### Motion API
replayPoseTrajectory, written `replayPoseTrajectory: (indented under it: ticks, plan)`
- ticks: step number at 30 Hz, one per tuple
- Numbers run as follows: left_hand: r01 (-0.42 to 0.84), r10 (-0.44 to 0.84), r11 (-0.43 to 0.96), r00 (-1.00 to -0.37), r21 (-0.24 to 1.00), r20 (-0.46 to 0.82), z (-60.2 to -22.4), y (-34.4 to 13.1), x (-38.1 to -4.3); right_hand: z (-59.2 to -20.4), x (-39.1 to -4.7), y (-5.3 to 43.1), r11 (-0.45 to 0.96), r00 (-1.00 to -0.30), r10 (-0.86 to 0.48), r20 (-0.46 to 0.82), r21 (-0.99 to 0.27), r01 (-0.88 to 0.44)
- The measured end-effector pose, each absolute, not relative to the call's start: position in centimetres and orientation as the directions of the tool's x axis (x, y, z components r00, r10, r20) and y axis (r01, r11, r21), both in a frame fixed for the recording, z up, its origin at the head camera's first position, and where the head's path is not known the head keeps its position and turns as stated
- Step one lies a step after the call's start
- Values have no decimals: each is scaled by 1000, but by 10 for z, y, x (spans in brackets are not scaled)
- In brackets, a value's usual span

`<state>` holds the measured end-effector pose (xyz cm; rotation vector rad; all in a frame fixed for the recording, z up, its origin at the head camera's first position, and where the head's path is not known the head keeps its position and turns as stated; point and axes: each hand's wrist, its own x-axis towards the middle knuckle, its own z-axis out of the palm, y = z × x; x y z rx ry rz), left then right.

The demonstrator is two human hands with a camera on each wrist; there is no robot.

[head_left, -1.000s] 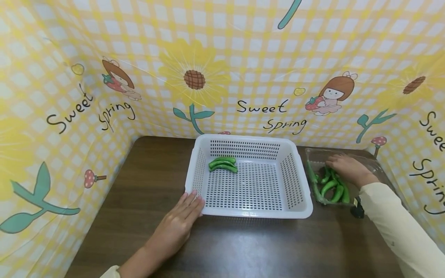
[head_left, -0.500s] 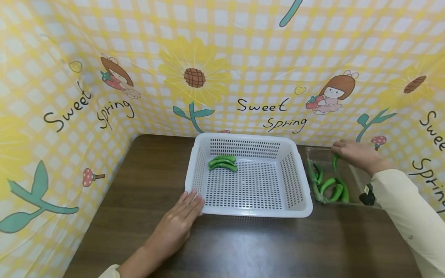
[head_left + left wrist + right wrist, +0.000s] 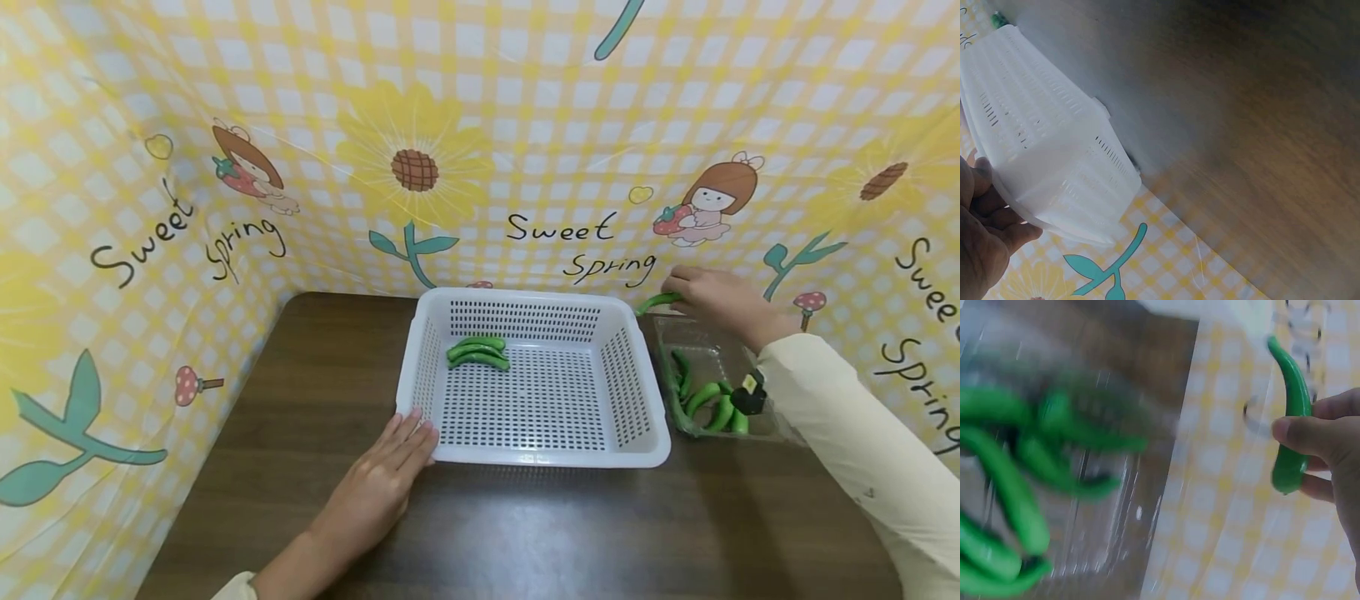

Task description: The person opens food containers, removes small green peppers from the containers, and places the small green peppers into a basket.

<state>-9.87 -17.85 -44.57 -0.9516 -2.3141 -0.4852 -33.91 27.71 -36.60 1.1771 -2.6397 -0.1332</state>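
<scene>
My right hand (image 3: 723, 304) holds one green chili pepper (image 3: 657, 302) above the back edge of the table, between the white basket and the clear container. In the right wrist view, the thumb lies across the front of the pepper (image 3: 1297, 394) and the fingers are behind it; its thin end points up. A white perforated basket (image 3: 540, 457) stands at mid-table with a few green peppers (image 3: 477, 352) at its left inside. My left hand (image 3: 371, 483) rests its fairly straight fingers on the basket's front left corner. In the left wrist view, fingertips (image 3: 1025, 232) meet the rim.
A clear plastic container (image 3: 712, 342) with several more green peppers (image 3: 705, 400) stands right of the basket. Yellow checked cloth (image 3: 480, 167) hangs behind and on both sides of the brown wooden table (image 3: 525, 533). A small black device (image 3: 748, 393) sits on the right wrist.
My right hand has lifted a green pepper out of the clear container and moved up and left toward the basket's back right corner. The left hand stays at the basket corner.
</scene>
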Motion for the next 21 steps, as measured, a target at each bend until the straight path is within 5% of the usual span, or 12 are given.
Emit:
replayPoseTrajectory:
  ticks: [15,21]
  plan:
    - [727,517,677,-578,111,632,-449,-179,-99,-354,-343,164,655,-650,-741,170,-33,-755]
    - [730,515,675,-568,105,642,-449,-180,-100,-362,-339,128,634,-631,-768,112,-8,-773]
